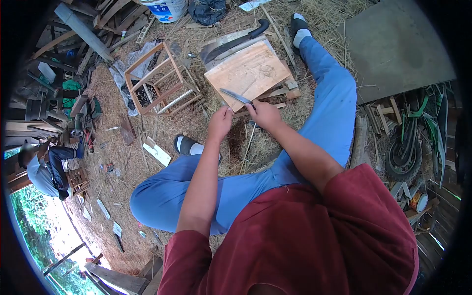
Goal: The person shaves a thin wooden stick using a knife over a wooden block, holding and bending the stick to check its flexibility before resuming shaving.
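Observation:
In the head view my right hand is closed round the handle of a knife, whose blade points up and left over the lower left edge of a wooden board. Just left of it, my left hand is closed at the board's near corner; what its fingers pinch is too small to make out. A machete with a black handle lies along the board's far side.
A small wooden frame stands left of the board. A bucket and a black bag are beyond. Another person sits at far left. A flat sheet and a wheel are at right.

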The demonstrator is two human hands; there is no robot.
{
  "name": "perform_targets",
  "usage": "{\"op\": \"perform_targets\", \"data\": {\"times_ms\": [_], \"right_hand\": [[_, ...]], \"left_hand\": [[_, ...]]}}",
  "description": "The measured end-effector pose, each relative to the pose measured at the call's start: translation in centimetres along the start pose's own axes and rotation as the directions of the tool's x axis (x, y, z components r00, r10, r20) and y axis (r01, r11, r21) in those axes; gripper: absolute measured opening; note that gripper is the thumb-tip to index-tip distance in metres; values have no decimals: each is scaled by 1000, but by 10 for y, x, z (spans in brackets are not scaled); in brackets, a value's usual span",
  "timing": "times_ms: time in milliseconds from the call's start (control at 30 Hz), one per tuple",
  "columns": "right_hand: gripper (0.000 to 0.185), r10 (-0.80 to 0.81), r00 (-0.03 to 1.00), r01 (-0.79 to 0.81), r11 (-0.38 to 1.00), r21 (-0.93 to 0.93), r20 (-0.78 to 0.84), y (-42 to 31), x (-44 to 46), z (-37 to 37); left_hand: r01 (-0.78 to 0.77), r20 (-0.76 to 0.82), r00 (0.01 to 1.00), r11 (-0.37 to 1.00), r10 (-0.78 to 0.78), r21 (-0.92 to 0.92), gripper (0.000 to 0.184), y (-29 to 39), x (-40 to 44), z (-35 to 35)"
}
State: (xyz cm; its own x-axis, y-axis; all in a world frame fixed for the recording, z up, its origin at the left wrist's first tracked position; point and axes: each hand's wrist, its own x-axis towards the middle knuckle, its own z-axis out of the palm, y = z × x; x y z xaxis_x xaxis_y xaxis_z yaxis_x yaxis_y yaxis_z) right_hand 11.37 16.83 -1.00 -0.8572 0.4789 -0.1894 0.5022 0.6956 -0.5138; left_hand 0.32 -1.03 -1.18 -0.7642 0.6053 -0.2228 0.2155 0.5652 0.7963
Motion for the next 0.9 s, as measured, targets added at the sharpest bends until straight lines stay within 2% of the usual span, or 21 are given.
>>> {"op": "perform_targets", "data": {"times_ms": [67,200,267,467,600,700,767,800,867,900], "right_hand": [[49,-56,998,56,998,7,-26,-1,1,3],[47,-44,997,44,999,-1,-66,4,2,0],[49,11,999,-11,1000,13,-30,4,5,-7],[50,27,1000,-27,1000,0,2,-1,4,-7],[51,30,998,-31,999,19,50,-7,1,-13],[54,61,997,-67,992,110,54,-3,5,-11],[51,137,991,-132,936,326,7,2,11,-10],[51,137,991,-132,937,325,7,5,15,-8],[43,200,965,-32,731,681,-169,11,26,-4],[32,246,947,26,579,815,-205,10,34,-1]], "left_hand": [[-33,-61,997,998,36,55,29,8,-2,-2],[-3,-51,999,998,6,59,29,13,-3,-2],[14,-69,998,999,-12,36,27,14,-4,-1],[-40,-150,988,999,37,-20,25,4,0,6],[-9,-104,995,998,2,-67,26,0,1,5],[-51,-115,993,988,35,-144,25,-11,4,10],[-76,-88,994,973,58,-217,24,-11,3,10],[-77,-88,994,973,59,-218,24,-8,2,10],[-142,-118,987,951,113,-275,23,-2,0,11],[-143,-119,986,951,114,-273,23,0,-2,9]]}}
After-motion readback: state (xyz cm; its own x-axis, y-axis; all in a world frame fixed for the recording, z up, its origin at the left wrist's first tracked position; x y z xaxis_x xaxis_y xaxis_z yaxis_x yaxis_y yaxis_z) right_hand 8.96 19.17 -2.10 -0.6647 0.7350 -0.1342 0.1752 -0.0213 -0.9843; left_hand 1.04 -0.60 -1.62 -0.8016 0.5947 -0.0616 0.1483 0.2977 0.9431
